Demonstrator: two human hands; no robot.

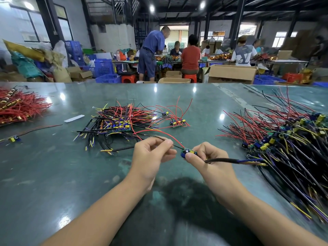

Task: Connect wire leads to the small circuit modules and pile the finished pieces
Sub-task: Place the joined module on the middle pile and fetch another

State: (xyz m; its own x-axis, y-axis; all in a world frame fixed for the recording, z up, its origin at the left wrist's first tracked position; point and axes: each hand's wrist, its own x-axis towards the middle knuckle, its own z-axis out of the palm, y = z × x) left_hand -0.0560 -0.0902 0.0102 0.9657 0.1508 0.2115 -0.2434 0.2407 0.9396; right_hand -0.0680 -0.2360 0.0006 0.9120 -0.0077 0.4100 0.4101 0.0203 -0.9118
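My right hand (209, 160) pinches a small circuit module (188, 152) with blue and yellow parts, held just above the green table (53, 174). A black-sleeved lead (234, 160) with blue and yellow ends sticks out to the right of that hand. My left hand (152, 155) pinches a thin black wire (175, 146) that runs into the module. A red wire (159, 132) loops from the module up toward the middle pile (120, 119) of wired modules.
A large heap of modules with red and black leads (287, 146) lies at the right. Red wires (19, 107) are bundled at the far left. One lone module (14, 139) sits at the left, and a few others (175, 122) lie behind centre. People work at distant tables.
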